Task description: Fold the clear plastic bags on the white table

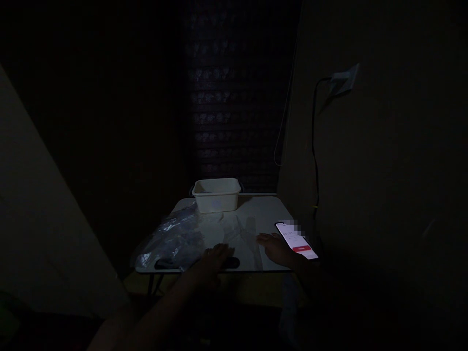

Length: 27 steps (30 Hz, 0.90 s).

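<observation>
My left hand (216, 254) lies palm down at the front edge of a small white table, its fingers stretched forward and holding nothing that I can see. To its right, my right hand (275, 247) rests low over the table with the fingers extended toward the left. Between the two hands a clear plastic bag (244, 235) is spread flat, and the right fingertips are at its right side; whether they touch it is hard to tell in the dim light. A heap of crumpled clear plastic bags (170, 239) covers the table's left side.
A white plastic bin (217, 201) stands at the back of the table (268, 207). Beside my right wrist lies a lit phone (292, 239) on the right edge. A black cord (315, 141) hangs from a wall outlet (343, 82). Dark blinds (234, 107) are behind.
</observation>
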### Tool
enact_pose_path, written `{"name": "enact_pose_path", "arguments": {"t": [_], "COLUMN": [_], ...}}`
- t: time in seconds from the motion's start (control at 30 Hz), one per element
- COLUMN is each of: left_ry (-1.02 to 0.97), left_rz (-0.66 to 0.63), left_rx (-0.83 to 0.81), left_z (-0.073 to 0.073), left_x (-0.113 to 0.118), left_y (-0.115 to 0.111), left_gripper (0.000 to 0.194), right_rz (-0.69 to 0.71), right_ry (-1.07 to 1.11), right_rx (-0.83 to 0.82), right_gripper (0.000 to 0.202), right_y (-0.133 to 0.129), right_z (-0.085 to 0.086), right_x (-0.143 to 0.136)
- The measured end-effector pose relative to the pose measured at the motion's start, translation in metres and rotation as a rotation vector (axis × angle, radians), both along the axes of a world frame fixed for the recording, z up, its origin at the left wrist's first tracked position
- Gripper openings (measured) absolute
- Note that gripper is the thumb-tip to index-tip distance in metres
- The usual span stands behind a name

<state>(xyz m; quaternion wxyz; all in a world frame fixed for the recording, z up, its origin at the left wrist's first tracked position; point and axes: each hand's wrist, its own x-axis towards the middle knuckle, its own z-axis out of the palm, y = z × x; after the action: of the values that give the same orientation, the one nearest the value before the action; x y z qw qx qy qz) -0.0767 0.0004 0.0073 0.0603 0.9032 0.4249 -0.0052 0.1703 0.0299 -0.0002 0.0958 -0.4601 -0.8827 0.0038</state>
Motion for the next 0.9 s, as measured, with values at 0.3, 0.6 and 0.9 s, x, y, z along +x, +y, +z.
{"name": "enact_pose_path", "arguments": {"t": [0.3,0.6,0.9], "left_ry": [-0.245,-0.762,-0.778], "left_rz": [-0.15,-0.023,0.059], "left_rx": [0.143,-0.116,-0.134], "left_z": [-0.002,0.019,0.023], "left_x": [0.013,0.014,0.016], "left_y": [-0.005,0.0,0.006], "left_gripper": [0.024,0.03,0.03], "right_rz": [0.1,0.042,0.015], "right_ry": [0.056,0.129,0.346], "right_rx": [-0.055,-0.155,-0.002], "right_gripper": [0.06,0.06,0.026], "right_y": [-0.008,-0.017,-0.005], "right_z": [-0.003,0.008,0.004], "right_x": [0.0,0.01,-0.016]}}
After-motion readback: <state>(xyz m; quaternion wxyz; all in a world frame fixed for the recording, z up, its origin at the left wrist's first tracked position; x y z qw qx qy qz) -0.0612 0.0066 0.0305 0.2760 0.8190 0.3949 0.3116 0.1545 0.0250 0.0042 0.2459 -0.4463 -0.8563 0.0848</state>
